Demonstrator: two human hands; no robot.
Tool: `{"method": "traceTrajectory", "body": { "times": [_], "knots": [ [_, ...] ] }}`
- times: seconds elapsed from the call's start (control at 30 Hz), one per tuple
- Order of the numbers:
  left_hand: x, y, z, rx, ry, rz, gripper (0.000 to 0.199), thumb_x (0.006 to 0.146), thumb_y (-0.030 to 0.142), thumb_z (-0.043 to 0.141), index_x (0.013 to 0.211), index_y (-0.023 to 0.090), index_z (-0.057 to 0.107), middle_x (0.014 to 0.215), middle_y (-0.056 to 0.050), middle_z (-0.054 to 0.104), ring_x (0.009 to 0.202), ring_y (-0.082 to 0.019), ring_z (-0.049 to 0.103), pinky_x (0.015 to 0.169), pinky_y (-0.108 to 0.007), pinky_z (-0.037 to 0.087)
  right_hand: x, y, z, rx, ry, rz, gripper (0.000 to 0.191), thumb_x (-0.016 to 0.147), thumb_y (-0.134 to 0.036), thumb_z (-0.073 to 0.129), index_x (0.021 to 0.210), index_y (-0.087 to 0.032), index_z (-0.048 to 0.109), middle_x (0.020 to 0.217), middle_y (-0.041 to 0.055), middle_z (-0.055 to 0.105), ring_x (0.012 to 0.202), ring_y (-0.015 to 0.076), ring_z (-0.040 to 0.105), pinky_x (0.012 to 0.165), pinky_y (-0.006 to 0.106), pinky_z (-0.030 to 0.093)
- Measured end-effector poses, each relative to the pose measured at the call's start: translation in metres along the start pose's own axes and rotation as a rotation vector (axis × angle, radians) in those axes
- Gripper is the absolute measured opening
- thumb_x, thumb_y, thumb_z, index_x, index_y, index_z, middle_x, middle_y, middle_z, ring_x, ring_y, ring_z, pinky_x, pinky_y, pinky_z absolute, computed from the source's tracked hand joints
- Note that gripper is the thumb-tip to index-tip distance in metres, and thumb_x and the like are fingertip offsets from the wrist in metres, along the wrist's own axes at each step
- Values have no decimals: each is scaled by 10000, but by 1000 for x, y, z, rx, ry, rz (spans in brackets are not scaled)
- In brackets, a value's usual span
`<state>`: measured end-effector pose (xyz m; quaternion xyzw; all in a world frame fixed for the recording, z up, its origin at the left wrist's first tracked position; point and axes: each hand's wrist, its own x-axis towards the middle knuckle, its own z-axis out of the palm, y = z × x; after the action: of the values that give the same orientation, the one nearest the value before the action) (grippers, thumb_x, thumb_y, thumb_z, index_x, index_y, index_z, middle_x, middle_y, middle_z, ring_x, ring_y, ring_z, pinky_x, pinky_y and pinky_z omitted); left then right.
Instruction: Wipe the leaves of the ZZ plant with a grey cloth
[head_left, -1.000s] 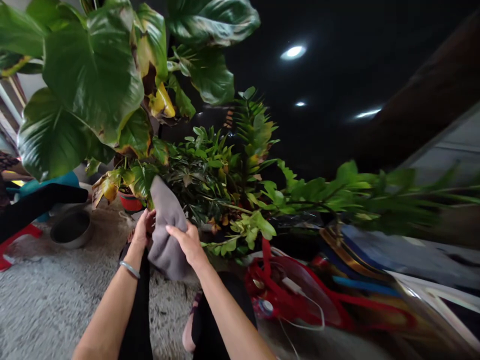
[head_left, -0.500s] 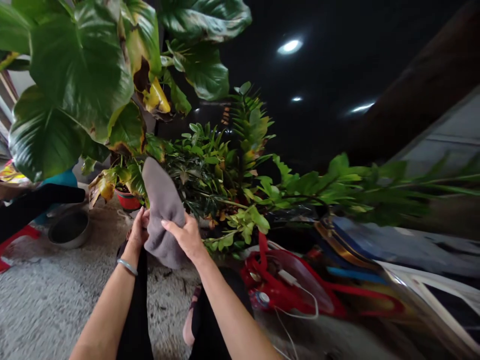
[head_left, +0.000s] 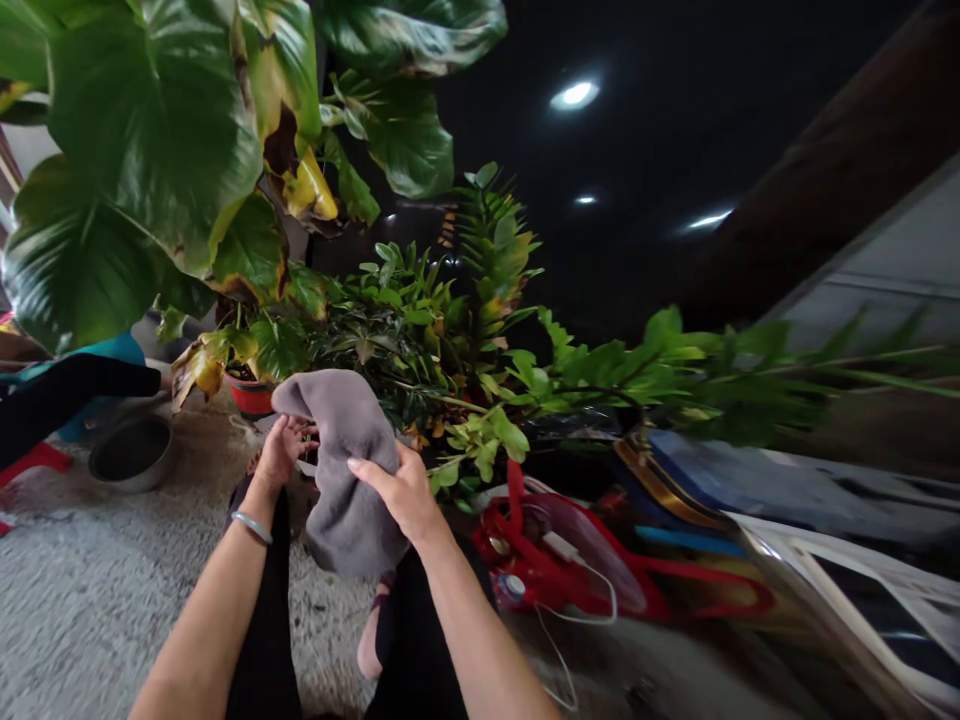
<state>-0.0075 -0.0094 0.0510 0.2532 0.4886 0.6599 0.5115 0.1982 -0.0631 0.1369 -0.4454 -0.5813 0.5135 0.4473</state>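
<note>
A grey cloth (head_left: 352, 440) hangs in front of me, its top folded over to the left. My right hand (head_left: 409, 490) grips the cloth at its right side, thumb lying on top and the other fingers hidden behind it. Just left of the cloth is my left hand (head_left: 281, 450), with a bracelet (head_left: 252, 527) on the wrist. Its fingers are spread beneath the drooping fold; whether they touch the fabric I cannot tell.
Large-leaved plants (head_left: 150, 130) and low bushy ones (head_left: 405, 300) fill the space ahead. A dark round bowl (head_left: 133, 455) sits on the rough floor at left, near another person's dark sleeve or leg (head_left: 82, 390). At right lies a red bag (head_left: 525, 560) with a white cable.
The cloth has moved right and down, and its upright tip has flopped over to the left. My left hand's fingers have come off its side and spread; my right hand keeps its grip.
</note>
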Motion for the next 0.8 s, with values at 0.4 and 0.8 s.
{"method": "traceTrajectory", "body": {
  "times": [0.4,0.8],
  "knots": [
    [15,-18,-20,-268,-221,-66,667,596,130,618,1245,199,752,1317,-115,722,983,-239,675,781,-348,551,-35,17,-16,-5,66,138,307,642,-431,825,790,-172,752,712,46,744,654,227,653,657,338,535],
    [9,-22,-18,-222,-183,-46,105,564,193,681,550,187,577,1187,-117,762,1033,-278,654,776,-365,566,-24,39,-13,19,186,195,330,589,-454,856,757,-189,752,688,47,755,642,245,678,617,337,536]
  ]
}}
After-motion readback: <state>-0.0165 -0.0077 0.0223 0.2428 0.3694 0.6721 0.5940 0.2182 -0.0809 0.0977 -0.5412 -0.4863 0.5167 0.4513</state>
